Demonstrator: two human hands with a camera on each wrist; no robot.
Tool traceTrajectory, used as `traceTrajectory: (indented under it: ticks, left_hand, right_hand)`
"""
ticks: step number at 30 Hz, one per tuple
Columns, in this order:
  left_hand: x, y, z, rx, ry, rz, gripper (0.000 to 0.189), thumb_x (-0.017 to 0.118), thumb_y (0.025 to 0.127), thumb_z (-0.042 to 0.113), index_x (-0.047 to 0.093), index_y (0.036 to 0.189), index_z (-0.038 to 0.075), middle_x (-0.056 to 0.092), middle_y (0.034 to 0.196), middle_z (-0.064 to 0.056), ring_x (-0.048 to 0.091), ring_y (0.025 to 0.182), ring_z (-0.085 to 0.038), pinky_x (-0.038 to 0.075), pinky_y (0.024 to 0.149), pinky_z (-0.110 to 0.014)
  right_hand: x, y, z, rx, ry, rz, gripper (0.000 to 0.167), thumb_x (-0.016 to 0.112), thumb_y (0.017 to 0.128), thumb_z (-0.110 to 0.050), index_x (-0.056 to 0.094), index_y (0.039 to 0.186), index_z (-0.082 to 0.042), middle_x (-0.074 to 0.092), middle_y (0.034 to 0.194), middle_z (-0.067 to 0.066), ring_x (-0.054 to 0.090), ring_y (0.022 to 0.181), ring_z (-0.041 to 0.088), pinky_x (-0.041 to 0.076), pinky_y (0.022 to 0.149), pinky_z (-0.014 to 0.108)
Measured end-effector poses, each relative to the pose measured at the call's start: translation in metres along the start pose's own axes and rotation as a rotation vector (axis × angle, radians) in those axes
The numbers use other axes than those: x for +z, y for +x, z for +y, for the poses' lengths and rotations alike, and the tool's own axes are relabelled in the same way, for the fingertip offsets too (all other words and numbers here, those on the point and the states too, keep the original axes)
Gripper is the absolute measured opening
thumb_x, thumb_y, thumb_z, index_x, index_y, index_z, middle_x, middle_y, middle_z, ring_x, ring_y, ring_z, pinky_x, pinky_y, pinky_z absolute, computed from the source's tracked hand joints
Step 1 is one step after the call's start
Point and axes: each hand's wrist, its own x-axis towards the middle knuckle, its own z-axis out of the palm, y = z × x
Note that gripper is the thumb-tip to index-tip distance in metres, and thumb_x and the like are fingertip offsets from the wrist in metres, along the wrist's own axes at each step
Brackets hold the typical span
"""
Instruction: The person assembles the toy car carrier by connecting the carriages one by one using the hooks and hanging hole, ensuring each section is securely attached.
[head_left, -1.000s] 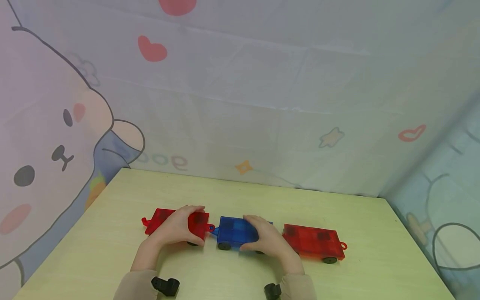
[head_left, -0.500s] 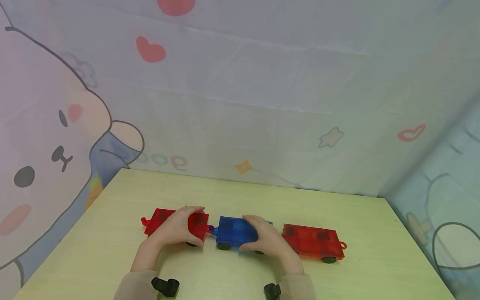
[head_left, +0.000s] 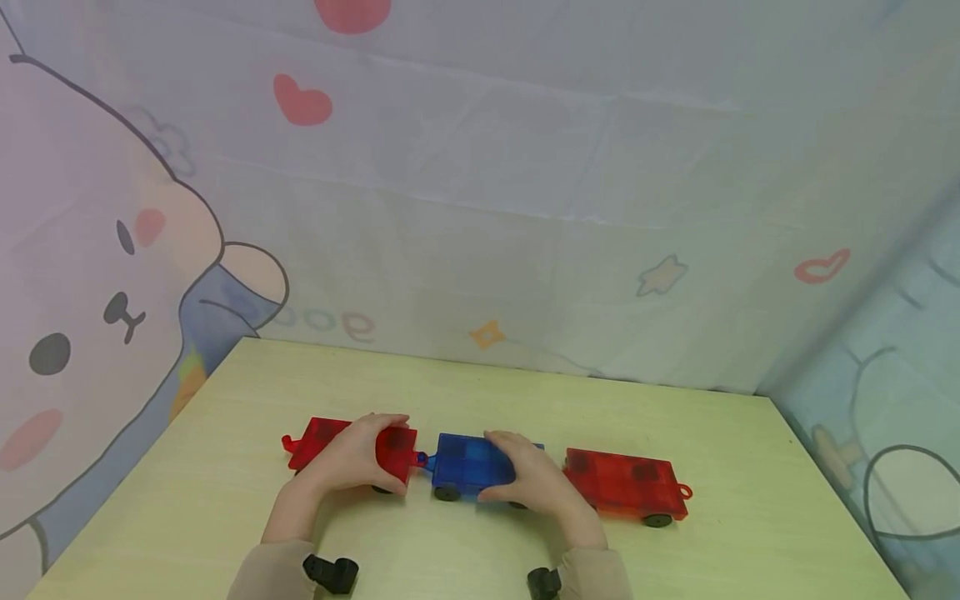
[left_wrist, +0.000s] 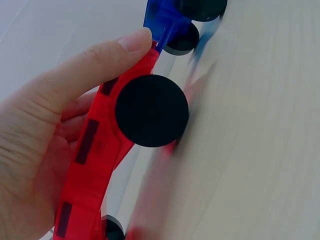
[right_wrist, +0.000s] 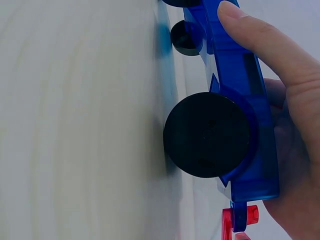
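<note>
Three see-through toy train cars with black wheels stand in a row on the table. My left hand [head_left: 348, 462] grips the left red car [head_left: 321, 435], thumb on the near side and fingers over the far side. My right hand [head_left: 536, 479] holds the blue car [head_left: 467, 461] in the middle the same way. Between these two cars the red ring [head_left: 420, 458] and the blue coupling overlap. Beyond my right hand stands the right red car [head_left: 626, 483]. In the right wrist view a red hook [right_wrist: 252, 215] meets the blue car's end; whether they are linked I cannot tell.
The pale wooden table [head_left: 480, 387] reaches back to a printed cloth [head_left: 480, 208] with hearts and a bear. A black wrist camera [head_left: 332, 575] sits on my left wrist, another black camera [head_left: 544, 582] on my right.
</note>
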Motion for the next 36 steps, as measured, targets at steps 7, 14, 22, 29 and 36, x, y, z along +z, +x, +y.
traceTrajectory:
  ticks: [7,14,22,29,36]
  left_hand:
    - [0.0,0.001,-0.001,0.004,0.012,0.0,0.094,0.094,0.059,0.029,0.052,0.139,0.005,0.059,0.132,-0.007,0.054,0.118,-0.027,0.053,0.094,-0.048]
    - [-0.001,0.002,-0.001,0.032,0.016,-0.014,0.098,0.094,0.06,0.028,0.047,0.143,0.006,0.057,0.137,-0.008,0.053,0.122,-0.028,0.052,0.095,-0.049]
    - [-0.006,0.002,0.011,0.069,0.057,0.01,0.095,0.091,0.064,0.033,0.046,0.145,0.013,0.051,0.145,-0.009,0.046,0.132,-0.034,0.046,0.102,-0.055]
    - [-0.014,0.004,0.029,0.171,0.243,0.229,0.069,0.08,0.079,0.036,0.055,0.139,0.013,0.057,0.138,-0.012,0.051,0.129,-0.036,0.042,0.104,-0.06]
    - [-0.011,0.01,0.037,0.254,0.364,0.483,0.057,0.08,0.081,0.023,0.06,0.131,0.006,0.062,0.132,-0.014,0.056,0.121,-0.035,0.042,0.104,-0.058]
  right_hand:
    - [0.001,0.001,0.0,0.003,-0.011,-0.002,0.085,0.081,0.079,-0.038,0.043,0.147,-0.006,0.044,0.15,0.015,0.038,0.14,0.037,0.036,0.111,0.056]
    - [0.001,0.002,-0.001,-0.002,0.03,-0.001,0.086,0.082,0.078,-0.035,0.041,0.148,-0.008,0.042,0.152,0.014,0.038,0.14,0.037,0.036,0.111,0.058]
    - [-0.021,-0.01,-0.007,-0.006,0.055,0.072,0.061,0.074,0.087,-0.034,0.052,0.14,-0.014,0.054,0.143,0.007,0.047,0.135,0.031,0.04,0.109,0.054]
    - [-0.047,-0.025,-0.006,0.002,-0.037,0.148,0.052,0.071,0.09,-0.025,0.055,0.137,-0.01,0.058,0.139,0.007,0.051,0.131,0.031,0.043,0.107,0.053]
    - [-0.064,-0.04,0.009,-0.041,-0.313,0.398,0.043,0.076,0.085,-0.019,0.065,0.125,-0.008,0.067,0.125,0.009,0.065,0.109,0.029,0.054,0.093,0.046]
